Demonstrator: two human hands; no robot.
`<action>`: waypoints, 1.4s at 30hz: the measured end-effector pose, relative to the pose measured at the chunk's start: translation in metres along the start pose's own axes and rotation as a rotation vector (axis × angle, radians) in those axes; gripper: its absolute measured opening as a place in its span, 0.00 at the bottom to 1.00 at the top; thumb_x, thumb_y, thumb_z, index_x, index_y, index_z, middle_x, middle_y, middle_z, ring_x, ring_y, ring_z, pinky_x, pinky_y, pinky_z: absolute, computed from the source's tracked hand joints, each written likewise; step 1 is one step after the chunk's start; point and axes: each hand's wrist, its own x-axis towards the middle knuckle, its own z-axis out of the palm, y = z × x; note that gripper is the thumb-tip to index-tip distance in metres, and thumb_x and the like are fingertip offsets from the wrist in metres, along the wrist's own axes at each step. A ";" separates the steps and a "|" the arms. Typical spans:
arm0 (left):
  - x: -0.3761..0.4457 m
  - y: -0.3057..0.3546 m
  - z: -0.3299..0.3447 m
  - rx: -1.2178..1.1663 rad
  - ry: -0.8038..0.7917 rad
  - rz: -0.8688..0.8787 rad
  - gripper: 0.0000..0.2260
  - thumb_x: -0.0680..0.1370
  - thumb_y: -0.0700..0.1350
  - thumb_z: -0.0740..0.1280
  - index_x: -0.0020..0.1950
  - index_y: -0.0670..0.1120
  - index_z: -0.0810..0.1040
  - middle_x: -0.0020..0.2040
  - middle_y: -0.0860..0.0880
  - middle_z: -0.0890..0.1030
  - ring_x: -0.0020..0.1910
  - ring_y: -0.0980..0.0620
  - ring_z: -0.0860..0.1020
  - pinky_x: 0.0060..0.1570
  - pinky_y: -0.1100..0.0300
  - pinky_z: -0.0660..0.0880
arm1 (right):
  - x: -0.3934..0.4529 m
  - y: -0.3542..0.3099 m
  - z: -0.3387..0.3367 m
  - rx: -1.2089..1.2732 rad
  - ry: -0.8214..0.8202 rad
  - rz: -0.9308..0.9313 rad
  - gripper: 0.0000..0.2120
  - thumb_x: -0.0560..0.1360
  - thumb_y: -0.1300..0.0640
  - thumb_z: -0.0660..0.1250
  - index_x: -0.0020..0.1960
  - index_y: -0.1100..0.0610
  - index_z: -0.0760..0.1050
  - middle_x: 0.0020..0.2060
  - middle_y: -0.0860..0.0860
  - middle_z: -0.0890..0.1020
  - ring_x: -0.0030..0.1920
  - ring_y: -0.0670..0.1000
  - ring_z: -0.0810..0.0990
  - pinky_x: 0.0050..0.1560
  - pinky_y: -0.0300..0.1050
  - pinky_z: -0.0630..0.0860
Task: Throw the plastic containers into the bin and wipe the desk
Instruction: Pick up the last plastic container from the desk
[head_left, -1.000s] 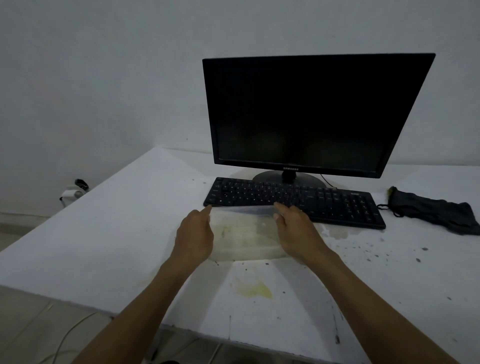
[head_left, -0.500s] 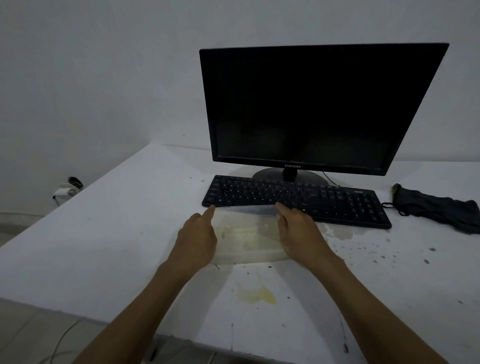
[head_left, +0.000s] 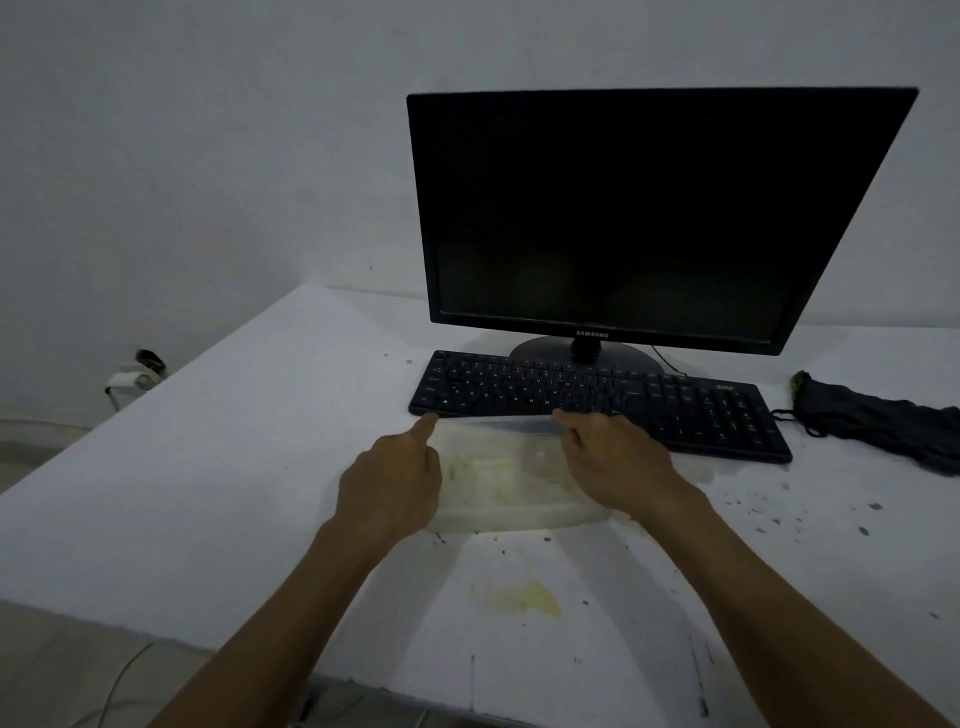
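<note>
A clear plastic container (head_left: 501, 475) with yellowish residue inside rests on the white desk (head_left: 234, 467), just in front of the keyboard. My left hand (head_left: 392, 480) grips its left side, index finger stretched along the far left corner. My right hand (head_left: 613, 462) holds its right side, fingers curled over the far rim. A yellow stain (head_left: 524, 597) and dark specks mark the desk in front of the container. No bin is in view.
A black keyboard (head_left: 597, 400) lies right behind the container, with a dark monitor (head_left: 639, 218) behind it. A dark cloth (head_left: 883, 421) lies at the right. A wet patch spreads by the keyboard's right end. A wall plug and cable (head_left: 132, 376) sit left of the desk.
Both hands stay on the container's sides in the same grip. The view has shifted slightly closer; the container has hardly moved.
</note>
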 end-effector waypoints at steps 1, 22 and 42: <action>-0.002 0.000 0.000 -0.009 0.003 0.002 0.21 0.80 0.45 0.51 0.74 0.54 0.58 0.42 0.51 0.72 0.36 0.53 0.72 0.37 0.60 0.69 | -0.003 -0.001 0.002 -0.034 0.008 -0.007 0.21 0.80 0.52 0.48 0.73 0.47 0.60 0.53 0.54 0.80 0.50 0.56 0.79 0.44 0.47 0.73; -0.005 -0.004 0.005 -0.149 0.048 0.007 0.21 0.80 0.43 0.52 0.73 0.56 0.61 0.34 0.53 0.71 0.33 0.53 0.72 0.35 0.58 0.71 | -0.012 0.010 0.028 0.471 0.128 0.080 0.20 0.77 0.52 0.54 0.68 0.43 0.68 0.29 0.49 0.77 0.30 0.47 0.72 0.35 0.42 0.69; -0.001 -0.004 0.007 -0.234 0.052 -0.024 0.20 0.80 0.42 0.52 0.71 0.56 0.64 0.32 0.49 0.74 0.29 0.53 0.72 0.31 0.59 0.70 | -0.015 0.007 0.011 0.215 -0.032 -0.050 0.22 0.79 0.41 0.48 0.73 0.39 0.54 0.65 0.48 0.74 0.63 0.52 0.72 0.60 0.48 0.71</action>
